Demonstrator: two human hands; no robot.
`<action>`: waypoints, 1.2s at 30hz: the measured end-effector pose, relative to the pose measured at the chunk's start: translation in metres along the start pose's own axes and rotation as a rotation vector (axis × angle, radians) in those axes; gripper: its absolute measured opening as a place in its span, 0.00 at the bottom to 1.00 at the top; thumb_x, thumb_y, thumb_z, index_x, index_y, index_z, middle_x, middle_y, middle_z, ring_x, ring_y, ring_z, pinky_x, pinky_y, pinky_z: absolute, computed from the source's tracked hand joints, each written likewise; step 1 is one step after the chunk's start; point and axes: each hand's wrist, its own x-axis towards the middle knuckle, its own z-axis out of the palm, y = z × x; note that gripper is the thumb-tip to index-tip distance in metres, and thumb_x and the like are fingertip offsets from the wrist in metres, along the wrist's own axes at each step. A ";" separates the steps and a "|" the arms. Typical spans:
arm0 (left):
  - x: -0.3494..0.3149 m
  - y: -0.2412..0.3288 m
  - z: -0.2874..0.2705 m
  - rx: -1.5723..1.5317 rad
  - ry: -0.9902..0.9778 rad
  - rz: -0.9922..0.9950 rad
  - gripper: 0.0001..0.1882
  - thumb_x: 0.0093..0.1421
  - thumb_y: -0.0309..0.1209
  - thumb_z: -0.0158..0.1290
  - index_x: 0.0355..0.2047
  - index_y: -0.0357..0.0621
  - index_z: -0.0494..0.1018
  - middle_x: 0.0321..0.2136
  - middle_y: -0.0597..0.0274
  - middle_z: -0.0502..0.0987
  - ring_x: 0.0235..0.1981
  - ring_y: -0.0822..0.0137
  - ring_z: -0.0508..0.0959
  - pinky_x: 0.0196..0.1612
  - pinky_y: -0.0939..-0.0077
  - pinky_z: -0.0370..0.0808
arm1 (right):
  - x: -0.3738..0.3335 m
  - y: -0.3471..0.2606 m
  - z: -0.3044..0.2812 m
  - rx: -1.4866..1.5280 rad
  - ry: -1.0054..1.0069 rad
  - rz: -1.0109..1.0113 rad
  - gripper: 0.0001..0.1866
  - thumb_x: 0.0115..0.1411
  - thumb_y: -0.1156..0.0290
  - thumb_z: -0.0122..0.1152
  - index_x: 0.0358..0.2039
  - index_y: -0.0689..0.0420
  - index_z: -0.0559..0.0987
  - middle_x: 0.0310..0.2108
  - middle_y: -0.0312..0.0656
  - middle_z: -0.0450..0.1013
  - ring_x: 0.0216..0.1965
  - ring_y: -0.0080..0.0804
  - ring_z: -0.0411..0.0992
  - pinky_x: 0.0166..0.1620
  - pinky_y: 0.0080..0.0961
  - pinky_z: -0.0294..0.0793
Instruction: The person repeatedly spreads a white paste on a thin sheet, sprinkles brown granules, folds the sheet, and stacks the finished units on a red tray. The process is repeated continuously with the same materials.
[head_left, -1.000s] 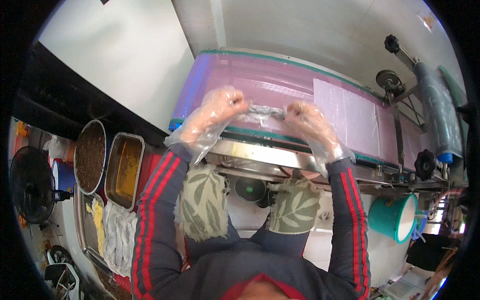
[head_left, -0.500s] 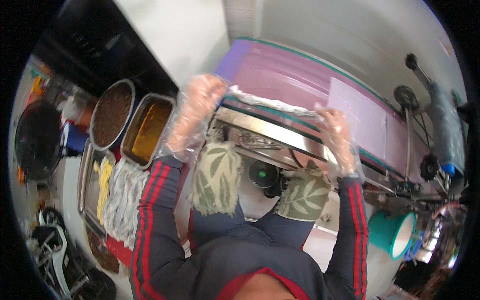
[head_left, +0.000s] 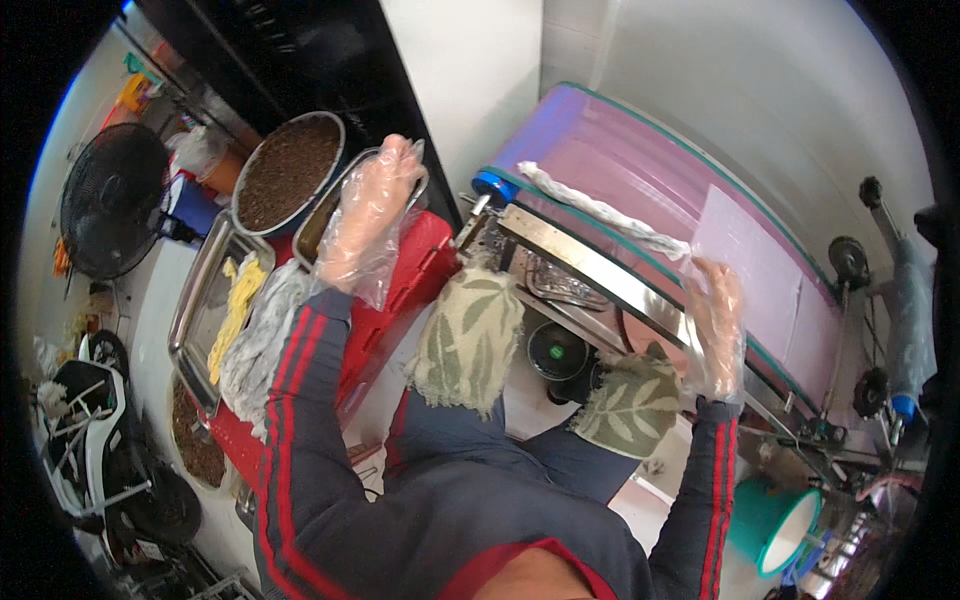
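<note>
A twisted strip of whitish, fibrous material (head_left: 600, 210) lies along the front edge of a pink, green-edged work surface (head_left: 640, 150). My right hand (head_left: 715, 325), in a clear plastic glove, rests by the strip's right end with fingers loosely apart, seemingly not gripping it. My left hand (head_left: 370, 215), gloved likewise, is away from the strip, above a metal pan (head_left: 312, 225) that it largely covers. Its fingers are bunched together, and whether anything sits between them is hidden. Close to it stands a round bowl of dark brown crumbly material (head_left: 290, 172).
At my left, a red crate (head_left: 400, 275) stands beside a steel tray (head_left: 190, 320) with yellow strands (head_left: 235, 310) and pale grey strands (head_left: 262, 345). A black fan (head_left: 115, 200) is farther left. A metal bar (head_left: 590, 265) runs before the work surface. A green bucket (head_left: 775, 525) stands lower right.
My left hand has left the strip's left end and moved left over the pan. My right hand's fingers have loosened at the other end. The whole view has shifted and turned.
</note>
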 end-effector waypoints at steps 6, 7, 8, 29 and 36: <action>-0.021 0.127 0.144 0.114 -0.321 0.459 0.14 0.67 0.32 0.49 0.48 0.38 0.76 0.44 0.42 0.79 0.46 0.44 0.80 0.51 0.51 0.77 | 0.026 -0.008 0.037 0.038 0.000 0.090 0.18 0.66 0.68 0.62 0.56 0.51 0.78 0.52 0.48 0.74 0.57 0.48 0.71 0.60 0.41 0.70; -0.024 0.149 0.169 0.147 -0.503 0.443 0.14 0.59 0.29 0.55 0.45 0.41 0.79 0.46 0.47 0.80 0.49 0.49 0.80 0.56 0.54 0.73 | 0.029 -0.007 0.046 0.056 0.017 0.044 0.19 0.65 0.68 0.62 0.56 0.53 0.78 0.52 0.48 0.75 0.56 0.49 0.71 0.60 0.42 0.70; -0.030 0.160 0.187 0.001 -0.385 0.623 0.13 0.58 0.30 0.57 0.43 0.42 0.80 0.47 0.49 0.81 0.50 0.48 0.80 0.60 0.51 0.70 | 0.032 -0.005 0.055 0.073 0.006 0.028 0.19 0.65 0.67 0.61 0.56 0.54 0.78 0.52 0.49 0.75 0.56 0.50 0.70 0.60 0.43 0.69; -0.123 0.000 -0.084 -0.243 -0.079 0.405 0.19 0.69 0.43 0.51 0.51 0.43 0.78 0.50 0.49 0.80 0.52 0.52 0.80 0.52 0.57 0.77 | 0.080 -0.156 0.081 0.336 -0.375 -0.406 0.19 0.59 0.85 0.62 0.51 0.59 0.81 0.46 0.46 0.78 0.51 0.39 0.77 0.55 0.30 0.75; -0.286 -0.013 -0.221 -0.421 0.272 -0.365 0.15 0.70 0.39 0.52 0.48 0.42 0.78 0.51 0.54 0.78 0.54 0.55 0.77 0.56 0.60 0.74 | 0.032 -0.355 0.163 0.430 -0.212 -1.144 0.14 0.53 0.78 0.67 0.41 0.53 0.83 0.42 0.44 0.77 0.45 0.48 0.75 0.47 0.44 0.76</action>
